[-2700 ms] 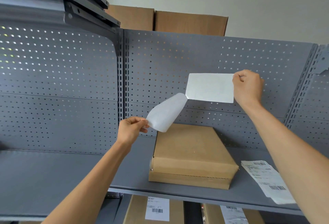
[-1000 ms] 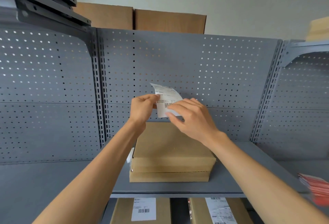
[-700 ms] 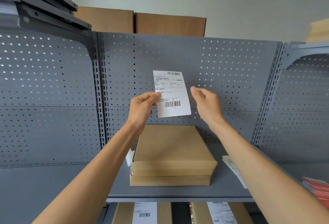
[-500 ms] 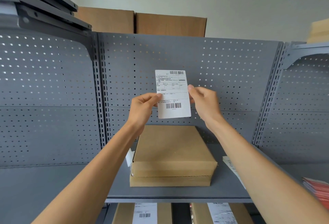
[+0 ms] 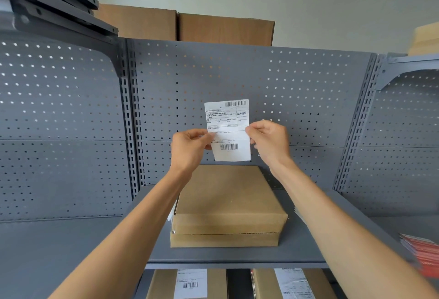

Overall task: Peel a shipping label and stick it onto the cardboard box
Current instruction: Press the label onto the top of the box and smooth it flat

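Observation:
A white shipping label [image 5: 228, 130] with barcodes hangs upright in the air, printed side toward me, above the far edge of a flat brown cardboard box [image 5: 228, 200]. My left hand [image 5: 188, 149] pinches the label's left edge. My right hand [image 5: 269, 141] pinches its right edge. The box lies closed on the grey shelf [image 5: 301, 248], its top bare. A bit of white paper [image 5: 171, 213] sticks out at the box's left side, mostly hidden by my left forearm.
A grey perforated back panel [image 5: 297, 99] stands behind the box. Two large cardboard boxes [image 5: 185, 25] sit above it. Labelled boxes [image 5: 190, 283] sit on the shelf below. Red and white papers [image 5: 420, 248] lie at the right edge.
The peeled label went from a curl at my left hand to flat and upright; my right hand closed on its right edge. The backing sheet has left my right hand.

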Demonstrator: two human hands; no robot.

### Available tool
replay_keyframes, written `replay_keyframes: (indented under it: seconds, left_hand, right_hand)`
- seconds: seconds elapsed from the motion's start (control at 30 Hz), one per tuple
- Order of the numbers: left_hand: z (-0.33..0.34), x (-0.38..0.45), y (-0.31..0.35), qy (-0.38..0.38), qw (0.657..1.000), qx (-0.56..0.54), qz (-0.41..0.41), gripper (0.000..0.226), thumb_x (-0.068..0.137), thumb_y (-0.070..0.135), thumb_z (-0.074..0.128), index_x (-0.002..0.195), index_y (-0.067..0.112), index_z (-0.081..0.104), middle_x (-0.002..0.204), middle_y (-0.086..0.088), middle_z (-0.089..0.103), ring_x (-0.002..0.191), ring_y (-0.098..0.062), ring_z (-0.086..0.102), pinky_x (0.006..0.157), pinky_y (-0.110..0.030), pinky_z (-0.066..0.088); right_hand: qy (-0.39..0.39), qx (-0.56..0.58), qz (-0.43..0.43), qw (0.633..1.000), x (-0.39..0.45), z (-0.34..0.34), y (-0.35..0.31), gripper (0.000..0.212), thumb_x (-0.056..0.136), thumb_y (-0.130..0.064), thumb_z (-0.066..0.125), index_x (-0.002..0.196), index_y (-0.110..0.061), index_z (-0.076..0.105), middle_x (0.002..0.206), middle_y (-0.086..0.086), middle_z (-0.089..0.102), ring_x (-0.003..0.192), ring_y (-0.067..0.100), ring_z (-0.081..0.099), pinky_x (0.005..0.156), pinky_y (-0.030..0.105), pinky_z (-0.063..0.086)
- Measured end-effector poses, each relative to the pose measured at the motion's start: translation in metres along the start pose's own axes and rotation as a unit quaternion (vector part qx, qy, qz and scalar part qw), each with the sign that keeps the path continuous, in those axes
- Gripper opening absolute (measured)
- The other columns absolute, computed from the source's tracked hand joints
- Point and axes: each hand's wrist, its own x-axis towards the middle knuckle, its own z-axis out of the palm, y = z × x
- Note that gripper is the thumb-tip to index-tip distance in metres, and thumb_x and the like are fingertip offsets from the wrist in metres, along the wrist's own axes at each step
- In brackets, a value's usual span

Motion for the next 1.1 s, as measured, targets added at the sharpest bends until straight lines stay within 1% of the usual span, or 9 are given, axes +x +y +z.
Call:
replay_keyframes:
  seconds: [0.2,0.33,0.5,0.6,0.73,0.9,0.97,1.03,1.1]
  left_hand:
    - [0.000,0.003,-0.006,0.004,1.000,0.018,-0.006,0.024,0.090,0.027,0.072,0.079,0.006,0.078,0.082,-0.014,0.078,0.069,-0.019,0.064,0.074,-0.037,0.055]
    - [0.001,0.002,-0.009,0.000,0.998,0.053,-0.028,0.023,0.090,0.025,0.069,0.079,0.006,0.075,0.076,-0.012,0.075,0.066,-0.016,0.060,0.069,-0.036,0.051]
    - [0.000,0.005,-0.018,-0.009,0.991,0.126,-0.050,0.021,0.089,0.022,0.065,0.077,0.009,0.076,0.081,-0.008,0.079,0.069,-0.020,0.063,0.073,-0.041,0.061]
    - [-0.001,0.005,-0.023,-0.022,0.983,0.169,-0.071,0.025,0.086,0.020,0.063,0.073,0.001,0.073,0.077,-0.008,0.077,0.063,-0.020,0.056,0.061,-0.034,0.050]
    - [-0.004,0.001,-0.040,-0.056,0.962,0.251,-0.095,0.031,0.083,0.024,0.062,0.054,0.015,0.056,0.071,-0.003,0.072,0.055,-0.020,0.044,0.059,-0.031,0.037]
    - [-0.003,-0.010,-0.056,-0.077,0.911,0.398,-0.069,0.024,0.085,0.032,0.057,0.077,0.013,0.070,0.081,0.001,0.075,0.071,-0.018,0.057,0.084,-0.041,0.039]
    - [-0.004,-0.012,-0.060,-0.082,0.899,0.426,-0.055,0.024,0.086,0.033,0.058,0.082,0.014,0.072,0.077,0.000,0.071,0.081,-0.024,0.059,0.086,-0.040,0.033]
    - [-0.004,-0.014,-0.061,-0.085,0.892,0.443,-0.043,0.023,0.086,0.033,0.058,0.084,0.015,0.072,0.073,0.003,0.067,0.084,-0.025,0.058,0.087,-0.040,0.032]
    - [-0.003,-0.016,-0.062,-0.088,0.886,0.453,-0.033,0.023,0.086,0.032,0.057,0.085,0.016,0.073,0.077,0.003,0.069,0.085,-0.024,0.059,0.086,-0.040,0.031]
  right_hand:
    - [0.004,-0.015,0.028,0.999,0.001,-0.003,0.002,0.007,0.086,-0.009,0.068,0.085,-0.010,0.075,0.083,0.005,0.077,0.064,0.008,0.063,0.067,0.029,0.054]
    - [-0.013,-0.044,0.070,0.996,0.002,-0.003,0.007,0.009,0.082,-0.012,0.067,0.077,-0.017,0.074,0.079,0.003,0.076,0.068,0.015,0.066,0.070,0.037,0.056]
    - [-0.059,-0.074,0.118,0.989,-0.001,-0.001,0.016,0.011,0.084,-0.002,0.063,0.079,-0.006,0.073,0.073,0.009,0.073,0.053,0.012,0.063,0.056,0.027,0.054]
    - [-0.081,-0.095,0.137,0.983,0.000,0.002,0.026,0.011,0.083,0.001,0.064,0.083,0.001,0.074,0.078,0.013,0.074,0.055,0.015,0.062,0.051,0.023,0.051]
    - [-0.126,-0.171,0.152,0.965,0.000,0.006,0.050,0.018,0.075,-0.005,0.068,0.085,0.009,0.072,0.086,0.024,0.074,0.063,0.019,0.060,0.062,0.039,0.055]
    - [-0.161,-0.254,0.142,0.943,-0.008,0.013,0.075,0.032,0.066,-0.007,0.065,0.090,0.014,0.065,0.064,0.019,0.058,0.062,0.012,0.045,0.061,0.028,0.038]
    - [-0.160,-0.268,0.130,0.941,-0.010,0.015,0.079,0.029,0.070,-0.005,0.065,0.092,0.013,0.067,0.067,0.020,0.065,0.060,0.017,0.051,0.060,0.029,0.046]
    - [-0.152,-0.286,0.110,0.940,-0.010,0.016,0.082,0.026,0.072,-0.003,0.064,0.092,0.013,0.068,0.089,0.028,0.072,0.062,0.024,0.061,0.070,0.041,0.061]
    - [-0.151,-0.305,0.096,0.936,-0.011,0.017,0.083,0.024,0.072,-0.001,0.063,0.090,0.013,0.068,0.092,0.029,0.069,0.062,0.017,0.051,0.073,0.048,0.061]
